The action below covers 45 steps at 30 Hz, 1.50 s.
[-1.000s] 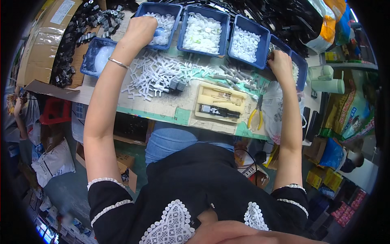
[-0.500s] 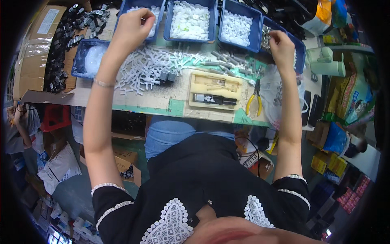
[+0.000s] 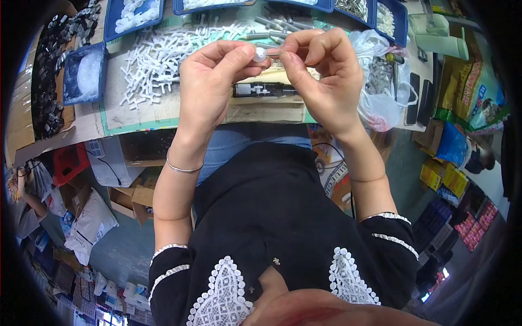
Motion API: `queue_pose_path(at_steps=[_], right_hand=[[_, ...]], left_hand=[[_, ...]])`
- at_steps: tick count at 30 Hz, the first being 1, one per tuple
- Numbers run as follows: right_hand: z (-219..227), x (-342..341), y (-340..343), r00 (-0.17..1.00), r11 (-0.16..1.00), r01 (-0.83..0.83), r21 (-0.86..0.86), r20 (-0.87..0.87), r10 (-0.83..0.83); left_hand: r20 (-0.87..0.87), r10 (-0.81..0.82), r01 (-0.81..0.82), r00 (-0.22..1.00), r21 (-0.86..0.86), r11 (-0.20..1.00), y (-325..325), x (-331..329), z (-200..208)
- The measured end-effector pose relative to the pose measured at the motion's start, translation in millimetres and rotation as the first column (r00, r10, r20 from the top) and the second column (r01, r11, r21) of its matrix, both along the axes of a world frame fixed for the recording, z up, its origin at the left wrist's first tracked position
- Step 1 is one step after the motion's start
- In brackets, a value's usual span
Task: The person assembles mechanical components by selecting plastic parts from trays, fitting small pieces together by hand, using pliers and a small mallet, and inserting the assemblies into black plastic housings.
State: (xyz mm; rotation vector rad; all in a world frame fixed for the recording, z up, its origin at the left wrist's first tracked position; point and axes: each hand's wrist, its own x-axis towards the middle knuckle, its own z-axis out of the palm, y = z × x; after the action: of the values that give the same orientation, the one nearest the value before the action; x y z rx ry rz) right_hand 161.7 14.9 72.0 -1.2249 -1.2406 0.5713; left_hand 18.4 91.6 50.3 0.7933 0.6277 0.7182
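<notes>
In front of my chest, my left hand (image 3: 209,79) pinches a small white round plastic piece (image 3: 260,54) between thumb and fingers. My right hand (image 3: 331,79) is closed on a thin metal pin (image 3: 273,55), its tip right at the white piece; whether it has entered a hole cannot be made out. Below the hands lies a cream-coloured holder (image 3: 266,113) with a black-and-white mechanism (image 3: 255,89) in it, partly covered by my right hand. White branched plastic pieces (image 3: 152,65) are heaped left of my left hand.
Along the far side stand blue bins, one holding metal pins (image 3: 353,7). Grey rods (image 3: 272,24) lie behind my hands. A blue bin (image 3: 69,89) stands at left beside black parts (image 3: 46,98). To the right are a clear plastic bag (image 3: 378,106) and a pale green container (image 3: 448,46).
Both hands have come back from the far bins and met in the middle. The white piece and the metal pin now show in them. The view has shifted nearer.
</notes>
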Motion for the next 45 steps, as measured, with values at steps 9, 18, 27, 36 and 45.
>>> queue_pose_path(at_steps=[9,18,27,36,45], right_hand=[[3.0,0.6,-1.0,0.777,0.984,-0.014,0.175,0.621,-0.1],[7.3,5.0,-7.8,0.911,0.891,-0.295,-0.345,-0.382,0.154],[6.8,0.7,-23.5,0.962,0.946,-0.203,-0.252,-0.231,0.145],[8.0,3.6,-20.7,0.864,0.991,-0.068,-0.112,0.49,0.114],[-44.6,22.8,-33.1,0.515,0.974,-0.046,-0.22,0.831,0.212]], left_hand=[[0.033,0.102,-0.106,0.994,0.119,0.987,-18.5,1.8,-1.7],[-0.158,0.232,0.016,0.96,0.855,0.519,-18.1,-12.4,-2.6],[-0.011,0.12,-0.079,0.993,0.695,0.715,-24.4,-16.4,-7.8],[0.081,-0.047,0.021,0.996,0.299,0.954,-27.4,-14.0,-2.9],[-0.425,0.308,0.328,0.851,0.888,0.322,-38.2,-27.9,-34.7]])
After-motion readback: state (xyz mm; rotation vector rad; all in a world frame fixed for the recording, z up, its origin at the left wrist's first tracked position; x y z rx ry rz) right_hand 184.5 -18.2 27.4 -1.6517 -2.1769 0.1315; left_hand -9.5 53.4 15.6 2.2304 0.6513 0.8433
